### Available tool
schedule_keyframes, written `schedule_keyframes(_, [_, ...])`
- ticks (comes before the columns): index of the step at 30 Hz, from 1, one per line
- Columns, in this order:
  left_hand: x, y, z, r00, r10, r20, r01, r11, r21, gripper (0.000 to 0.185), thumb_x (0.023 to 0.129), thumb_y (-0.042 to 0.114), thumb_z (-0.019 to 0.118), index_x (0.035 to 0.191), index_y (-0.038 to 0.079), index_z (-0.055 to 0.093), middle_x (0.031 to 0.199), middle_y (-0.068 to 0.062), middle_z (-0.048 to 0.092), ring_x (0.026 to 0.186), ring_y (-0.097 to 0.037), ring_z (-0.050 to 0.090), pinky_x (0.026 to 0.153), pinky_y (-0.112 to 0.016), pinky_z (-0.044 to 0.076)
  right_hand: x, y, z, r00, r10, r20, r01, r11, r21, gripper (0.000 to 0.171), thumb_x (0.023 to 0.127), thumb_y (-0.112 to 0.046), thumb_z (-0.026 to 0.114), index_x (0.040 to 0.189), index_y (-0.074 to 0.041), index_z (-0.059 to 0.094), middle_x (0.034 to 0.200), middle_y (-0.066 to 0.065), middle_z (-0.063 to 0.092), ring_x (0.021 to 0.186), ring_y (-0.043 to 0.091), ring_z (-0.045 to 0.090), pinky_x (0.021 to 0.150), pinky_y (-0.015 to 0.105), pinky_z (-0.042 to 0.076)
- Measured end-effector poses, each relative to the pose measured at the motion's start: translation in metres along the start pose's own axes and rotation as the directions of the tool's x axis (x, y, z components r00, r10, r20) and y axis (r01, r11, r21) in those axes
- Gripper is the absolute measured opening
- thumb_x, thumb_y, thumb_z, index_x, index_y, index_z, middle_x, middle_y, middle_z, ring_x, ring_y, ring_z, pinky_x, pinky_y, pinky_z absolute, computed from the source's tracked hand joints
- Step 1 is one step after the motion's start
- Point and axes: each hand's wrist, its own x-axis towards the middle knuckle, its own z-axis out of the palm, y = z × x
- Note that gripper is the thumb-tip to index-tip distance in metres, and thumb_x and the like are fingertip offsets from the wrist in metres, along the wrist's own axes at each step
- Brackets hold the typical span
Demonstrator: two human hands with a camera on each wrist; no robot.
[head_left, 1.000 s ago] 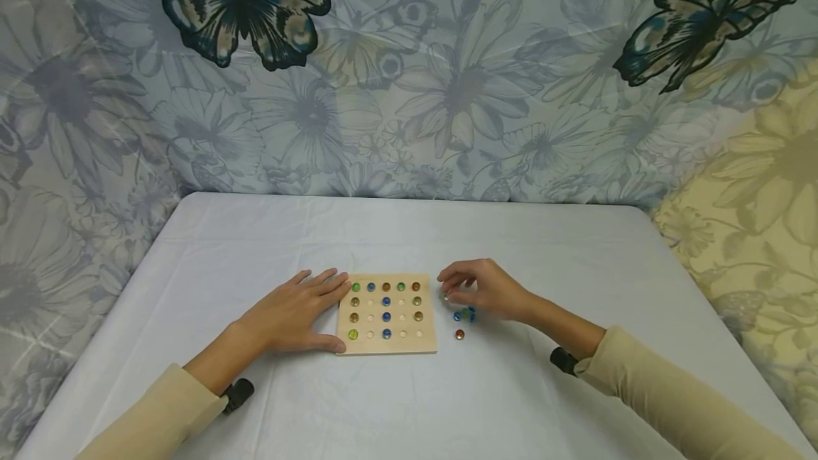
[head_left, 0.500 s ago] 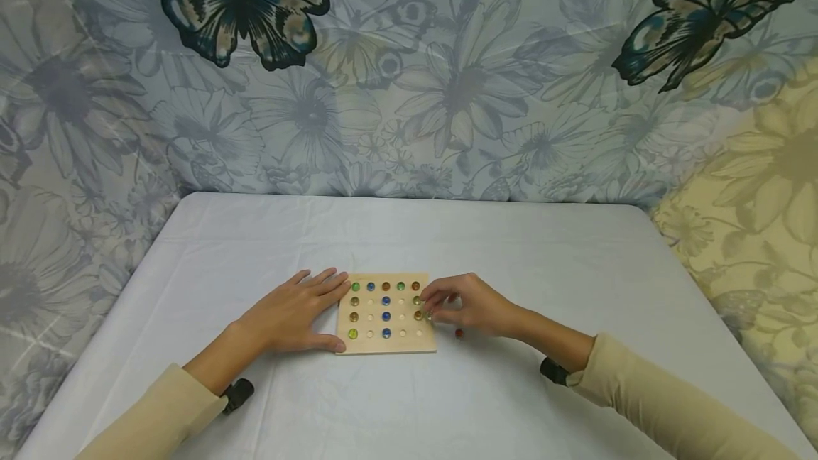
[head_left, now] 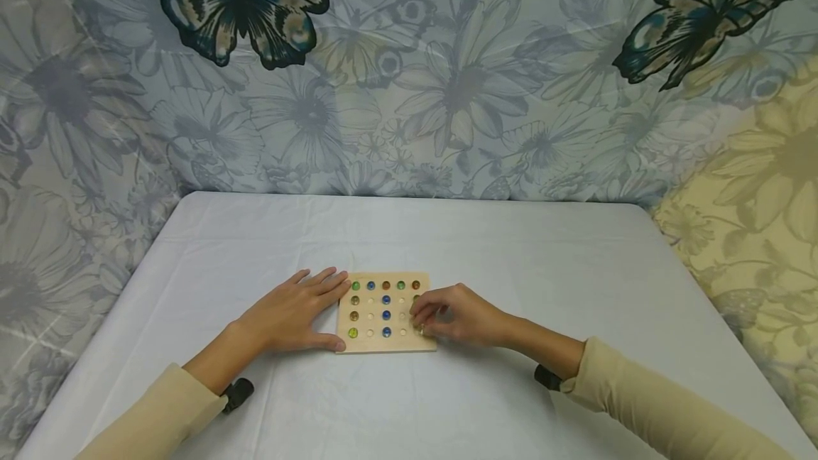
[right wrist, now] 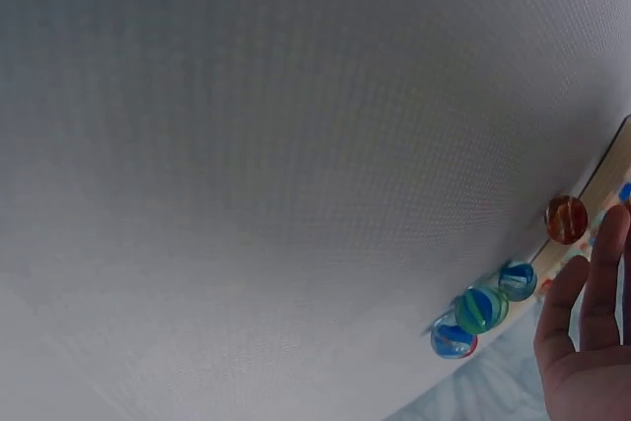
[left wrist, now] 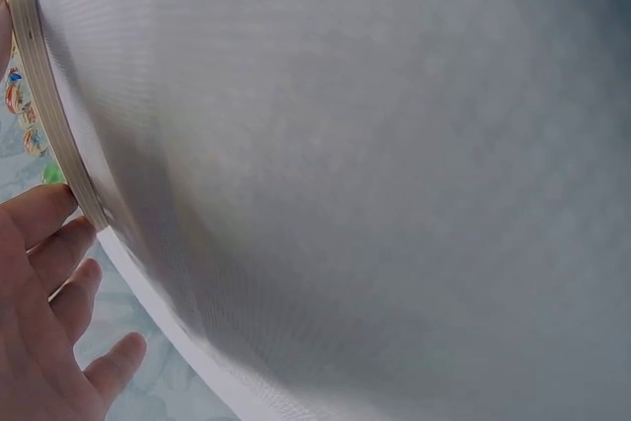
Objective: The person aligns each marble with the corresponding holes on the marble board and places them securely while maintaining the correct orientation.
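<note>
A pale wooden board [head_left: 394, 346] with rows of round hollows lies on the table, and glass marbles sit in many of them. Blue marbles [head_left: 386, 316] fill part of its middle column. My left hand [head_left: 290, 314] rests at the board's left edge, fingers spread, thumb at the near corner; in the left wrist view its fingertips touch the wooden side [left wrist: 57, 110]. Over the right column, my right hand [head_left: 463, 316] pinches a small clear marble [head_left: 421, 330] near the lower right hollow. That hand covers part of the right column.
Right of the board, hidden by the right hand in the head view, loose marbles lie on the cloth: a red-brown one [right wrist: 566, 219] and several blue and green ones [right wrist: 481, 311]. A white cloth [head_left: 409, 403] covers the table; a patterned fabric [head_left: 460, 91] hangs behind.
My right hand has moved left and nearer from beside the loose marbles to the board's lower right, carrying a marble. The left hand has stayed at the board's edge.
</note>
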Motion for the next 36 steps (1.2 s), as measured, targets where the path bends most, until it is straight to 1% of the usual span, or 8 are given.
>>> schedule_keyframes(8, [-0.001,0.0,0.001,1.0,-0.01,0.013,0.01,1.0,-0.003,0.101,0.082,0.08,0.052,0.155,0.011,0.038,0.161,-0.007,0.032,0.148,-0.028,0.029,0.117,-0.056,0.025,0.001,-0.001,0.004,1.0,-0.001,0.013,0.001,1.0,0.012,0.028,0.086,0.004,0.074,0.112,-0.005,0.07,0.1,-0.004,0.074,0.091,0.006,0.068,0.083,0.028,0.056])
schedule_keyframes(12, [-0.001,0.001,0.0,1.0,-0.01,0.015,0.01,1.0,0.0,0.101,0.083,0.08,0.051,0.155,0.011,0.037,0.161,-0.006,0.032,0.148,-0.028,0.029,0.117,-0.055,0.025,0.0,-0.001,0.004,1.0,-0.004,0.011,0.004,1.0,0.002,0.029,0.085,0.005,0.074,0.113,-0.004,0.069,0.1,-0.003,0.074,0.091,0.007,0.068,0.083,0.026,0.056])
schedule_keyframes(16, [-0.001,0.001,0.0,1.0,-0.011,0.018,0.011,1.0,0.001,0.1,0.083,0.079,0.051,0.155,0.011,0.036,0.161,-0.006,0.031,0.148,-0.028,0.028,0.117,-0.055,0.025,-0.001,-0.004,-0.001,1.0,-0.016,-0.003,0.016,1.0,-0.012,0.028,0.086,0.004,0.074,0.113,-0.003,0.069,0.1,-0.002,0.075,0.09,0.009,0.068,0.081,0.03,0.057])
schedule_keyframes(21, [-0.002,0.002,0.001,0.999,-0.023,0.024,0.023,1.0,-0.007,0.1,0.084,0.079,0.051,0.156,0.012,0.035,0.162,-0.005,0.03,0.148,-0.028,0.027,0.118,-0.056,0.023,-0.003,-0.005,-0.017,0.999,-0.014,-0.048,0.012,0.999,-0.046,0.029,0.087,0.002,0.073,0.116,-0.002,0.069,0.1,0.001,0.075,0.09,0.009,0.068,0.079,0.035,0.056])
schedule_keyframes(24, [-0.002,0.002,0.002,0.999,-0.028,0.029,0.028,1.0,-0.006,0.1,0.084,0.08,0.049,0.157,0.012,0.033,0.162,-0.005,0.029,0.149,-0.027,0.026,0.118,-0.055,0.023,-0.006,0.001,-0.027,0.996,-0.008,-0.086,0.001,0.997,-0.079,0.03,0.087,0.003,0.073,0.116,-0.001,0.068,0.101,0.002,0.075,0.09,0.009,0.068,0.078,0.037,0.056])
schedule_keyframes(28, [-0.002,0.001,0.003,0.999,-0.029,0.031,0.03,1.0,-0.008,0.101,0.084,0.081,0.048,0.157,0.013,0.032,0.162,-0.004,0.029,0.149,-0.027,0.026,0.118,-0.055,0.023,-0.01,0.016,-0.037,0.991,0.021,-0.131,-0.038,0.991,-0.127,0.029,0.087,0.001,0.073,0.116,-0.002,0.069,0.101,0.002,0.075,0.091,0.01,0.068,0.079,0.036,0.056])
schedule_keyframes(33, [-0.002,0.001,0.002,0.999,-0.026,0.036,0.026,1.0,-0.016,0.101,0.084,0.08,0.048,0.157,0.012,0.032,0.162,-0.005,0.028,0.149,-0.028,0.026,0.118,-0.056,0.023,-0.016,0.032,-0.045,0.984,0.063,-0.165,-0.087,0.986,-0.139,0.03,0.087,0.001,0.074,0.116,-0.002,0.069,0.102,0.002,0.075,0.092,0.015,0.069,0.079,0.038,0.055])
schedule_keyframes(36, [-0.002,0.001,0.002,0.999,-0.023,0.038,0.023,1.0,-0.013,0.101,0.084,0.081,0.047,0.157,0.012,0.032,0.162,-0.005,0.028,0.149,-0.028,0.026,0.118,-0.056,0.023,-0.017,0.038,-0.048,0.981,0.081,-0.176,-0.107,0.984,-0.146,0.031,0.086,0.0,0.075,0.116,-0.002,0.069,0.1,0.001,0.075,0.092,0.015,0.069,0.078,0.037,0.054])
